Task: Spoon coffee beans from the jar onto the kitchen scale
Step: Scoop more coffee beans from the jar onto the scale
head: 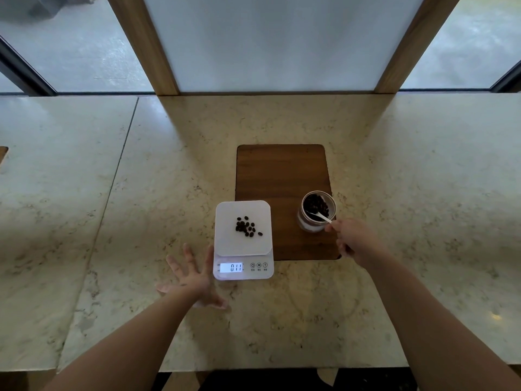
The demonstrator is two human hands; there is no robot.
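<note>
On beige marble counter (pixel 394 193): white square kitchen scale (pixel 225 213) bearing small pile of dark coffee beans (pixel 247 226). Right of scale: round glass jar (pixel 306 225) holding beans, white plastic spoon (pixel 320 216) dipped inside. Right hand (pixel 353 239) pinching spoon handle. Left hand (pixel 193 280) splayed, released, beside scale.

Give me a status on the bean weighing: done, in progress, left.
Done: a small pile of coffee beans lies on the scale, whose display reads 0.11. In progress: the right hand holds the white spoon, its bowl down among the beans in the jar; the left hand is spread open beside the scale. Left: carrying further spoonfuls over; the jar holds plenty more.
</note>
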